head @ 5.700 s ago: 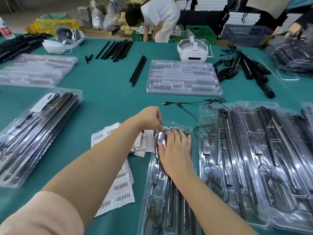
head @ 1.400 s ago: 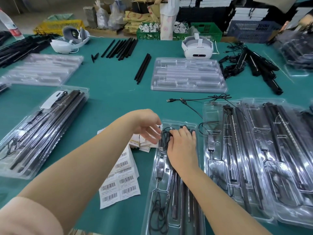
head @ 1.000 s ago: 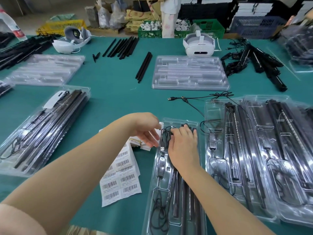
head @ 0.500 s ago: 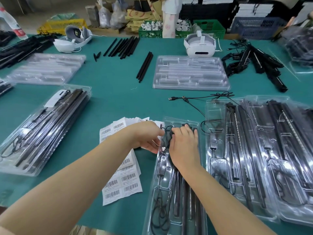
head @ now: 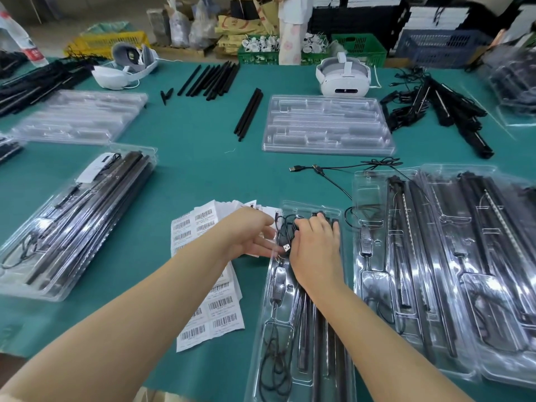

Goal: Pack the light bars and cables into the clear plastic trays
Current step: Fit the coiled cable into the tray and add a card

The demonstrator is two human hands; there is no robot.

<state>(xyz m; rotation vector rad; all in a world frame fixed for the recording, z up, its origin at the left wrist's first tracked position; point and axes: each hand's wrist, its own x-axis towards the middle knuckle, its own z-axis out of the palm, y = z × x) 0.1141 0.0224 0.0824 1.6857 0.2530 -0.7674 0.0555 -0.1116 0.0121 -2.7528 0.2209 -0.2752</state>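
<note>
**Cable end being tucked into the near tray**

Change: the left hand has come down from above the barcode labels to the left rim of the near clear tray, fingers now straightened and relaxed, tips beside the USB plug; it holds nothing I can make out. The right hand stays flat over the tray's far end, fingers pressing the coiled black cable and the bar ends into their slots. Judgement: this tray is nearly packed; only the loose plug needs seating.

Around, largest first:
- Green table carries everything.
- Filled trays along the right edge; another filled tray at the left edge.
- Empty clear tray towards the far edge, centre.
- Loose black light bars beside it.
- Stray USB cable lies between the empty tray and the near one.

In the way: label sheets touch the tray's left rim, just under the left hand.
</note>
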